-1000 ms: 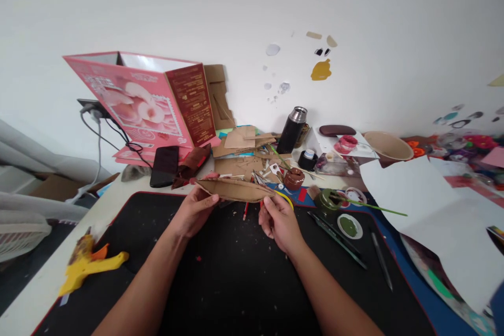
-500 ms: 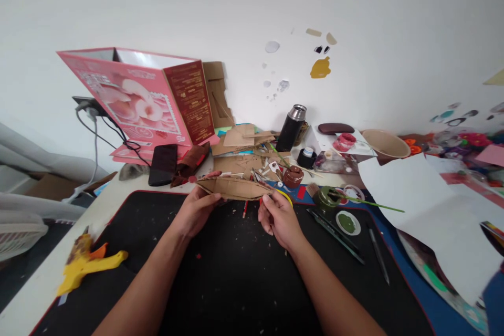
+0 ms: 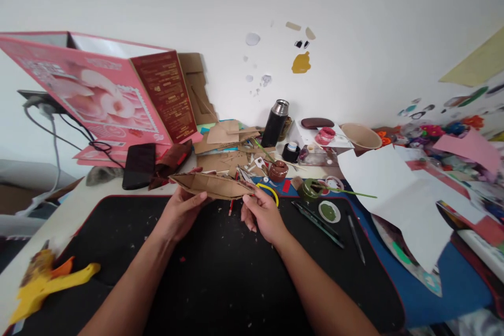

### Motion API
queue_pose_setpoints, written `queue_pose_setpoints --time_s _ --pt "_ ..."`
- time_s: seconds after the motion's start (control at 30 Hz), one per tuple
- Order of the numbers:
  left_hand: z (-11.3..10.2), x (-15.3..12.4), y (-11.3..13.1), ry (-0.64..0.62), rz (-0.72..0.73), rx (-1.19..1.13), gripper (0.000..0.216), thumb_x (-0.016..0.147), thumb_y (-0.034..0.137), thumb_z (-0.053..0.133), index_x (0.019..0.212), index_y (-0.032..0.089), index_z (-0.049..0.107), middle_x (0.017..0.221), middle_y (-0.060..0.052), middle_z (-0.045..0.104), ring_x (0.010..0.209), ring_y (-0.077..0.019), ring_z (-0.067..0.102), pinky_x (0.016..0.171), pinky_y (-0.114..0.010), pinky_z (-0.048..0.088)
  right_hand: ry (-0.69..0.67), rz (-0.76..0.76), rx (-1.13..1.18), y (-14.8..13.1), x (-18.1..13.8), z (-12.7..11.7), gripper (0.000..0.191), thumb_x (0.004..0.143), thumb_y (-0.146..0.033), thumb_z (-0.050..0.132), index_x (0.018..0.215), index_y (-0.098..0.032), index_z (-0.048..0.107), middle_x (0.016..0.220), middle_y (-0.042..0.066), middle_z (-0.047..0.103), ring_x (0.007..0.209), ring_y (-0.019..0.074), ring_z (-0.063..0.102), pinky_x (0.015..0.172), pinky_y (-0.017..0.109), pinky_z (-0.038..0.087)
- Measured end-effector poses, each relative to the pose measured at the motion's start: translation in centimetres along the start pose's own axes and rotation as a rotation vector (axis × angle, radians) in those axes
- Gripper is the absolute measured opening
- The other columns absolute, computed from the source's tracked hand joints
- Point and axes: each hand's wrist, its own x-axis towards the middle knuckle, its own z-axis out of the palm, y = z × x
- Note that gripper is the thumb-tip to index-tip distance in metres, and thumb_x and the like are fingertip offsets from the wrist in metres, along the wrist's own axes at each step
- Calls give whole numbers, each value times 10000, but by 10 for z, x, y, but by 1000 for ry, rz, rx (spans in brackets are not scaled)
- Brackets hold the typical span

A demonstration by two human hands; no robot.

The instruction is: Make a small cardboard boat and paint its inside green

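My left hand [image 3: 181, 210] cups the left half of a flat, pointed, boat-shaped cardboard piece [image 3: 212, 185], thumb on top. My right hand [image 3: 263, 213] pinches its right tip. Both forearms extend forward, holding the matte brown piece above the speckled black mat [image 3: 220, 278].

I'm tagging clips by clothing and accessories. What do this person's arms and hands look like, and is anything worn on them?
Both forearms are bare to the picture's lower edge, with no sleeves in view. The left hand and right hand wear no gloves; no watch, bracelet or ring shows on them.
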Motion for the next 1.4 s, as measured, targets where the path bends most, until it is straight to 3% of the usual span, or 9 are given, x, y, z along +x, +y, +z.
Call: queue_pose_setpoints --time_s 0.3,0.53,0.63,0.77,0.97,1.27,1.4 --pt "0 2 -4 86 42 1 845 653 208 1025 1418 234 668 1250 -120 830 1184 -334 779 1047 -454 605 -4 6 -46 2 -1 0 763 952 -658 758 1495 -146 600 627 -34 704 369 106 511 343 187 326" --pt "6 0 -12 96 52 -7 920 659 207 1010 1477 264 593 1241 -85 820 1169 -308 768 1013 -417 587 19 14 -61 1 -1 3 737 946 -699 740 1426 -151 625 601 -38 691 353 109 506 336 192 322" --pt "10 -1 -16 146 30 -43 902 635 151 974 1450 261 603 1252 -79 815 1117 -288 771 927 -381 603 33 24 -93 0 -2 5 752 944 -702 731 1430 -139 622 600 -37 687 357 112 511 342 195 328" --pt "17 -2 -15 255 5 -98 843 545 73 897 1343 224 672 1078 -31 812 927 -224 759 791 -312 606 19 43 -152 -1 -5 9 799 951 -685 713 1508 -126 589 613 -40 681 361 107 500 351 195 304" --pt "26 -2 -7 376 20 -95 767 457 64 843 1204 176 708 952 -14 785 860 -200 730 732 -271 581 0 38 -254 1 -8 14 752 988 -640 660 1528 -120 593 634 -34 677 393 103 495 373 199 295" --pt "25 -1 -10 377 20 -60 698 463 77 859 1140 166 714 897 -15 784 814 -200 728 675 -257 560 10 40 -261 3 -7 13 735 985 -633 670 1521 -135 606 627 -37 673 396 109 495 376 206 295" --pt "21 -3 -9 301 -12 -65 790 514 108 916 1273 183 710 995 -38 808 890 -226 749 776 -306 592 10 53 -230 1 -7 12 767 966 -660 682 1497 -112 604 607 -35 680 376 105 487 364 200 288"
